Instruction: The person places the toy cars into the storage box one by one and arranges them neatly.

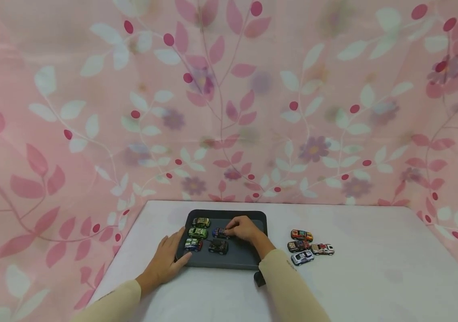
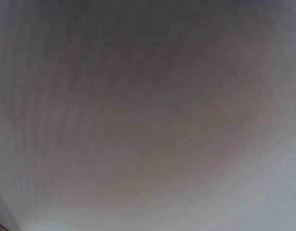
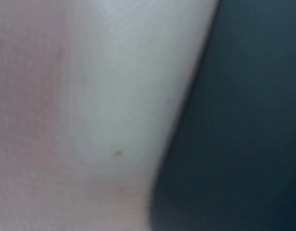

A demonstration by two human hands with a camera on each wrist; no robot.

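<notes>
- Head view showed the right hand (image 1: 245,229) with thumb and fingers closed in a narrow pinch on a dark blue toy car (image 1: 218,233), whose left end stuck out from the fingertips.
- That car was inside the dark gray tray (image 1: 225,213), directly below the right fingers; whether its wheels touched the tray floor could not be told.
- Left hand (image 1: 167,257) lay along the tray's left side, its fingers nearly straight and loosely spread, gripping nothing.
- Between the two sets of fingers sat a green toy car (image 1: 198,232), with a yellow-green toy car (image 1: 201,222) beyond it and a green-and-white toy car (image 1: 193,244) near the left thumb.
- Just nearer the person than the right fingers stood a black toy vehicle (image 1: 218,246).
- Well to the right of the right fingers, four more toy cars (image 1: 322,249) clustered on the white counter (image 1: 374,277).
- By judgement, the blue car would be light, stiff and fairly sturdy, with smooth sides that might slip and wheels that might roll; a pinch across both sides of the body, above the wheels, seemed the surest hold.
</notes>
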